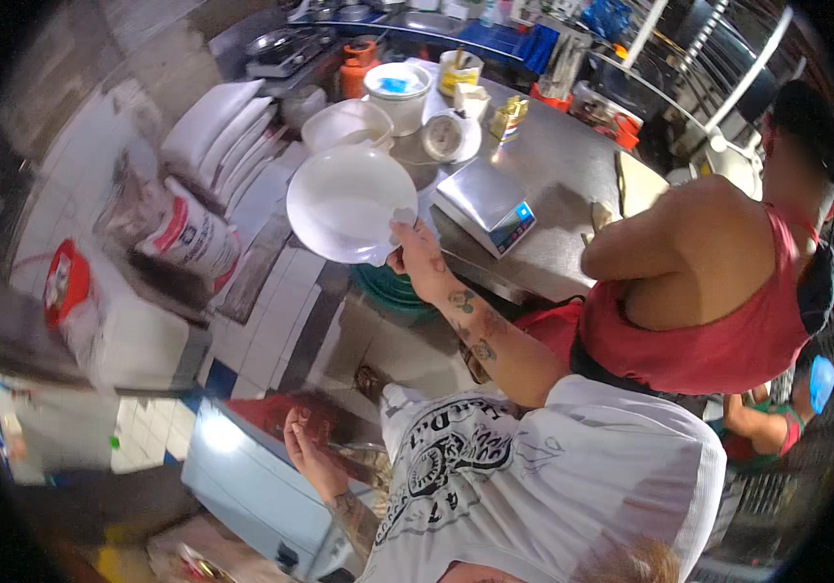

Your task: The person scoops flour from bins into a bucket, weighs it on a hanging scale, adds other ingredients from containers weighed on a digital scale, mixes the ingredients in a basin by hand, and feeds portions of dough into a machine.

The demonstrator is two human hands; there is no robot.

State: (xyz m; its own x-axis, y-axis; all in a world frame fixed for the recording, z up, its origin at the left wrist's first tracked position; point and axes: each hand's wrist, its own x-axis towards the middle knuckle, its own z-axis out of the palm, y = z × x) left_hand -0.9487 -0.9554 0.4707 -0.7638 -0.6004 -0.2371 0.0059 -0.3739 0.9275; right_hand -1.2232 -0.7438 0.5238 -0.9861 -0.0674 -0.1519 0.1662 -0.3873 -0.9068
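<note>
My right hand (415, 255) is closed on the near right rim of a wide white plastic bowl (351, 202). The bowl is tilted so its inside shows, and I see nothing in it. Just right of it, a digital scale (484, 204) with a flat metal pan stands on the steel table (558, 146). My left hand (308, 449) hangs low near my body, its fingers loosely bent and apart, holding nothing. Behind the held bowl sits another pale plastic tub (347, 126).
A person in a red sleeveless top (704, 311) stands close on my right at the table. White buckets (399, 105), a round dial scale (451, 136) and an orange gas cylinder (359, 73) are farther back. Stacked white sacks (218, 131) and a printed sack (191, 238) line the left.
</note>
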